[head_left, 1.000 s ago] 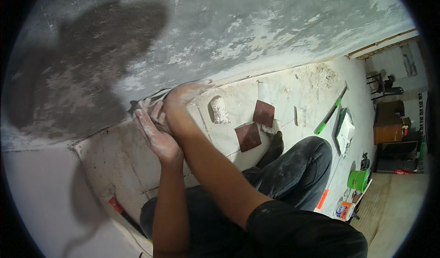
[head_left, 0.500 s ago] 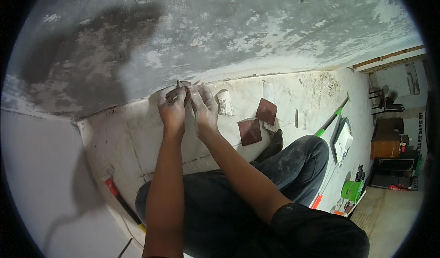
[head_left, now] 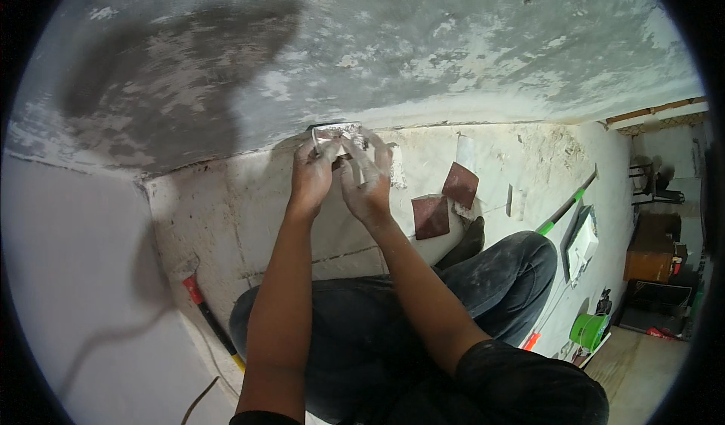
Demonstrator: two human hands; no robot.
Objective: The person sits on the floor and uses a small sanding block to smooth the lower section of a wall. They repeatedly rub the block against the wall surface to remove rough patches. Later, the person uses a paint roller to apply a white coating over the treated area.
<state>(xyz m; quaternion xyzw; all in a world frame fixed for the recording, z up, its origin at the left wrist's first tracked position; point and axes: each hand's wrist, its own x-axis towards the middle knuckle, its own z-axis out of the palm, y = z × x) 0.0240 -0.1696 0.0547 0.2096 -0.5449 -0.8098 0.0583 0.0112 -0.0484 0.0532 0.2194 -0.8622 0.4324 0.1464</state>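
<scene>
Both my hands are raised close to the foot of the grey, patchy wall, their fingers coated in white dust. Between them is a flat, roughly rectangular piece [head_left: 349,129], pale and dust-caked with a brownish patch; its kind I cannot make out. My left hand [head_left: 313,176] grips its left part, thumb across the face. Beside it, my right hand [head_left: 370,187] has bent, partly spread fingers at the piece's right part, slightly blurred. Just right of that hand lies a white, dusty scrap [head_left: 398,168]. Two reddish-brown sandpaper sheets [head_left: 431,217] lie on the floor further right.
A red-and-black handled tool [head_left: 202,304] lies at left by the white side wall. At right are a green-handled tool [head_left: 563,210], a tray with white contents [head_left: 581,245] and a green bucket [head_left: 589,332]. My bent knee [head_left: 525,259] rises near the floor's middle.
The view has shifted, so the scene sits further right. The piece between my hands has turned its broad pale face into view, and my right fingers have spread over it.
</scene>
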